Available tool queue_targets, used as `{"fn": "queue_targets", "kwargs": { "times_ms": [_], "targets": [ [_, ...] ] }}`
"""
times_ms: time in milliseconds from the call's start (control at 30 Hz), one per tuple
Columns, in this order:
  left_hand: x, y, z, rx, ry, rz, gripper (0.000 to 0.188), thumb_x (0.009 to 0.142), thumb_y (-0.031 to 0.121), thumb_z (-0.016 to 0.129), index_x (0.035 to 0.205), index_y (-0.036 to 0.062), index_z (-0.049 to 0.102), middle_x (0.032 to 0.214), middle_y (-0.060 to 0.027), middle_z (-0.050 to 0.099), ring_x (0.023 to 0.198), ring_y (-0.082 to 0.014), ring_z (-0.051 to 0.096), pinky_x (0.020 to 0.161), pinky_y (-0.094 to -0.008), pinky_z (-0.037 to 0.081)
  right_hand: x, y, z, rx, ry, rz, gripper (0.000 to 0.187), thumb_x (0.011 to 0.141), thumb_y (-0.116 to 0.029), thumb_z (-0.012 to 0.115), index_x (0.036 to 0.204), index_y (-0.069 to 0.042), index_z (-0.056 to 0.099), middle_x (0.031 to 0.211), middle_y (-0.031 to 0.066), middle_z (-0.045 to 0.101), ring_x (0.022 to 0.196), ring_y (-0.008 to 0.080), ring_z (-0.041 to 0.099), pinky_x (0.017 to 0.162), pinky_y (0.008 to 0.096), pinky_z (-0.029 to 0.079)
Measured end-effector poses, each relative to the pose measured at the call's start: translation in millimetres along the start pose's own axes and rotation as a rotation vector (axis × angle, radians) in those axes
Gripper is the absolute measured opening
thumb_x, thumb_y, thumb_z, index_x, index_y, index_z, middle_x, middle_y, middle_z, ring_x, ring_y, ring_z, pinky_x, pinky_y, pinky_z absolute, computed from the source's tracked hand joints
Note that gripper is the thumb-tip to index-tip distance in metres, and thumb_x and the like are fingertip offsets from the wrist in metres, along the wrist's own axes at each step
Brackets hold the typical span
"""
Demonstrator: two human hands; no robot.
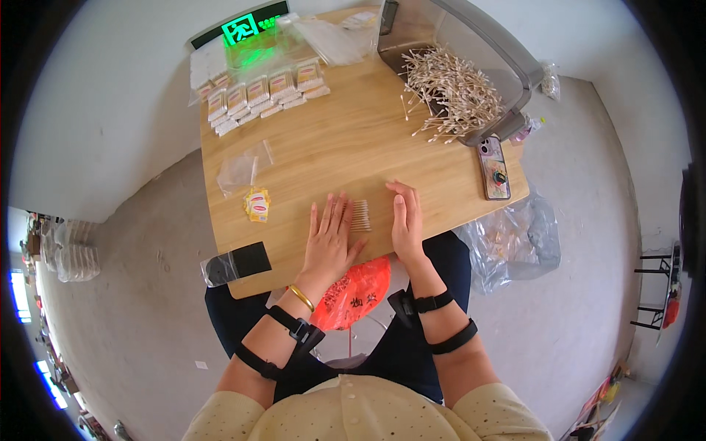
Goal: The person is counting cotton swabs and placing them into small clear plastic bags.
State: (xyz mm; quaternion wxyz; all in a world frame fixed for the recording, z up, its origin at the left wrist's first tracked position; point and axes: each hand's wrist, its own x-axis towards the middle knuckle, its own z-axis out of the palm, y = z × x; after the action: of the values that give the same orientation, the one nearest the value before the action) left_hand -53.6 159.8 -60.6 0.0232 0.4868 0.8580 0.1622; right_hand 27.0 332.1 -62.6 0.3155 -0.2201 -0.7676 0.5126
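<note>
At left on my remote feed, a lettered, green-lit exit sign (240,29) glowed beyond yellow-and-white cards (257,206) bearing red print. The left hand (328,240) lay palm down on the wooden table (316,154), fingers slightly parted, a row of cotton swabs (361,215) just beside its index finger; whether they touched, I could not tell. The right hand (407,226), fingers together, rested apart from the row.

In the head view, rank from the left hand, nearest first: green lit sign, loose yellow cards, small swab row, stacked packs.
From the left hand:
1. Small swab row: just right of its fingers.
2. Loose yellow cards: to its left.
3. Stacked packs: far left part of the table.
4. Green lit sign: behind the packs.
</note>
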Motion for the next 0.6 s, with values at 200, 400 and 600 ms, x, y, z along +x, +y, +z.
{"fn": "queue_targets", "kwargs": {
  "times_ms": [200, 400, 600],
  "targets": [
    [0, 3, -2, 0.008, -0.032, 0.006, 0.087, 0.099, 0.050, 0.057, 0.161, -0.0022, 0.024, 0.170, -0.0210, 0.020, 0.159, -0.0354, 0.015, 0.128, -0.0572, 0.003, 0, 1, -1, 0.005, 0.002, -0.011, 0.031, 0.111, -0.018, 0.040, 0.125, 0.000, 0.061, 0.127, 0.0204, 0.058, 0.134, 0.0382, 0.053, 0.113, 0.0434, 0.040],
    [2, 9, -1, 0.047, -0.084, 0.009, 0.089, 0.099, 0.051, 0.056, 0.161, -0.0044, 0.022, 0.170, -0.0211, 0.021, 0.159, -0.0355, 0.015, 0.128, -0.0570, 0.003, 0, 1, -1, -0.014, -0.008, -0.014, 0.031, 0.111, -0.018, 0.040, 0.126, 0.000, 0.061, 0.127, 0.0207, 0.058, 0.134, 0.0378, 0.053, 0.112, 0.0429, 0.041],
    [0, -10, -14, -0.046, 0.110, -0.057, 0.084, 0.102, 0.046, 0.051, 0.163, -0.0028, 0.018, 0.169, -0.0217, 0.022, 0.159, -0.0360, 0.016, 0.129, -0.0556, 0.005, -4, -5, -9, -0.044, -0.062, -0.011, 0.027, 0.102, -0.009, 0.055, 0.127, -0.001, 0.060, 0.126, 0.0213, 0.057, 0.128, 0.0404, 0.055, 0.109, 0.0436, 0.044]
  ]
}}
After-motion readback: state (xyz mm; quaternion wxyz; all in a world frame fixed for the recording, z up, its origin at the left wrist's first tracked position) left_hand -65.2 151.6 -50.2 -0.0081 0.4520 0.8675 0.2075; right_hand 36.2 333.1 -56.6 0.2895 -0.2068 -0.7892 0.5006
